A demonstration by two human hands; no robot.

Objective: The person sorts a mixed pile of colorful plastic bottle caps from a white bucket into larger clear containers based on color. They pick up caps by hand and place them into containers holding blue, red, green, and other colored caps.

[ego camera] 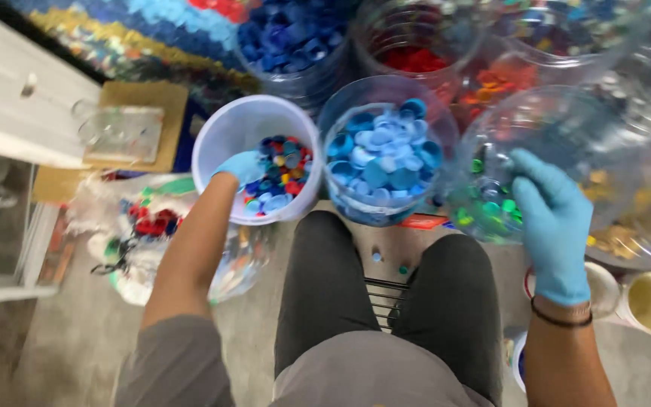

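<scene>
Fingertips of the left hand [241, 167] are buried among mixed caps [280, 181] in the white tub [224, 132], grip unclear. Right hand [551, 218] lies flat, fingers apart, on a clear jar [559, 120] over green caps [491, 207].

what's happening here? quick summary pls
A seated person in blue gloves works among containers of plastic bottle caps. The left hand reaches into a white bucket of mixed-colour caps. The right hand rests on the side of a clear jar holding green caps. Between them stands a clear container of light blue caps. Jars of dark blue caps and red caps stand behind. Whether either hand holds a cap cannot be told.
</scene>
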